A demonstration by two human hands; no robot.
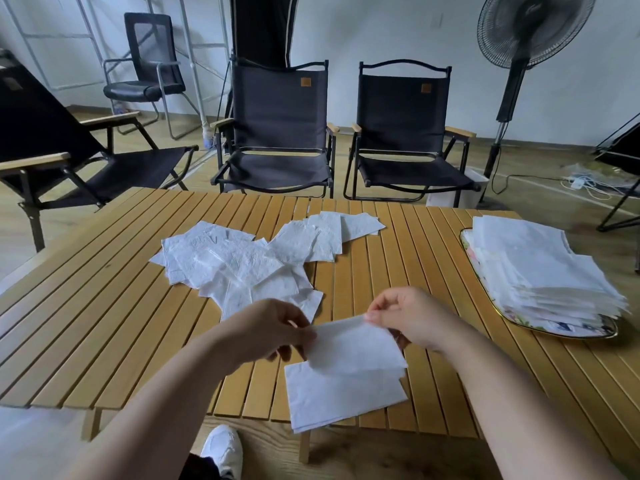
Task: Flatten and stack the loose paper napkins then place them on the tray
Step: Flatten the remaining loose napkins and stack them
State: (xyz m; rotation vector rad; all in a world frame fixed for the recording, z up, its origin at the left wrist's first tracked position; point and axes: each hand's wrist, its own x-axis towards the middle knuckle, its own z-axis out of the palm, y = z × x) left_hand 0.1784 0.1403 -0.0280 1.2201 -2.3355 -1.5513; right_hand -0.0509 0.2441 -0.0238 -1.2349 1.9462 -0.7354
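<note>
The wooden slat table point(86, 323) fills the lower half of the view, in a room with white walls and a wooden floor. Behind it, at 12 o'clock, two black folding chairs point(277, 133) stand side by side. A standing fan point(530, 29) is at 1 o'clock and an office chair point(149, 64) is at 11 o'clock by the wall. A flowered tray point(585, 330) with a gold rim lies on the table at 3 o'clock. A white shoe point(223, 448) is on the floor at 6 o'clock.

Both hands are over the near edge. The left hand point(266, 327) has its grip pinched on the upper left corner of one held napkin point(353, 344), and the right hand point(412, 317) pinches the upper right corner in the same way.

The tall stack point(540, 265) of white napkins covers most of the tray, with uneven edges. The loose napkins point(242, 265) lie spread and overlapping around the centre toward 11 o'clock, several of them creased. A small flat pile point(343, 400) lies at 6 o'clock, with one corner past the table edge. The held napkin hangs just above this pile and looks smooth.
</note>
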